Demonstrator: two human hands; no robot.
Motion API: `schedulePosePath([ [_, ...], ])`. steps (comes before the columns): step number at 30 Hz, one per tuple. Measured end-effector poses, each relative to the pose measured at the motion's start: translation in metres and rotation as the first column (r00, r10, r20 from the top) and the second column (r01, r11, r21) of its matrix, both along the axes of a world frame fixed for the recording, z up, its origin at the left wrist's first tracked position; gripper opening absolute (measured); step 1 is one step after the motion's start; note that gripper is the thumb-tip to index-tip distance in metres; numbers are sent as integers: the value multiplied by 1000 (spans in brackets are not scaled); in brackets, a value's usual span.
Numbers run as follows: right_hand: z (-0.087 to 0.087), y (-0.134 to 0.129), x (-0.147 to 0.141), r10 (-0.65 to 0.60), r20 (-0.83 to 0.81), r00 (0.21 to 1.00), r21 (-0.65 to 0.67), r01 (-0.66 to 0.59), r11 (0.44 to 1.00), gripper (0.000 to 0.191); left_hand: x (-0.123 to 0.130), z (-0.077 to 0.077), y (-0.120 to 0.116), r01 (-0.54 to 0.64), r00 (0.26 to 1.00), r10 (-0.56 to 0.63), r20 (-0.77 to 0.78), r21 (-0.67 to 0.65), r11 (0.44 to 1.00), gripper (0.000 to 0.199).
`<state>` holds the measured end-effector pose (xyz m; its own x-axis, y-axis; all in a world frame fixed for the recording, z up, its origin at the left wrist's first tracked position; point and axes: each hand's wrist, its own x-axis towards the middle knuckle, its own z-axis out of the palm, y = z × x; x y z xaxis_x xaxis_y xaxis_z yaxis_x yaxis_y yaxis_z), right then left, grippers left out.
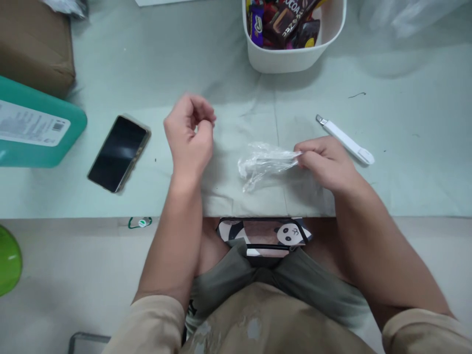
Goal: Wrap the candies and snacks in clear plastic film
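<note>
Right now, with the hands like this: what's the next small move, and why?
Probably bring the left hand to the loose end of the crumpled clear plastic film. The right hand pinches only one end; the other spreads toward the left hand, which is curled, apart from the film, with nothing visibly in it.

table (147, 64) under pale green cloth | smooth whitish floor (81, 280) | soft shadows
</note>
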<state>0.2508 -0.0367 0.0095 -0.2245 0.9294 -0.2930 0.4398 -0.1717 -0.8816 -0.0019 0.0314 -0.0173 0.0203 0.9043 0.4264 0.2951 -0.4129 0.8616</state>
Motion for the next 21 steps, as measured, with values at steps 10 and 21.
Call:
schedulePosePath([
  [10, 0, -7, 1, 57, -452, 890, -106, -117, 987, 43, 37, 42, -39, 581, 588, -809, 18, -705, 407, 18],
  [21, -11, -7, -12, -206, -634, 746, -105, 180, 978, 38, 40, 31, -41, 657, 646, -753, 129, -596, 462, 52],
])
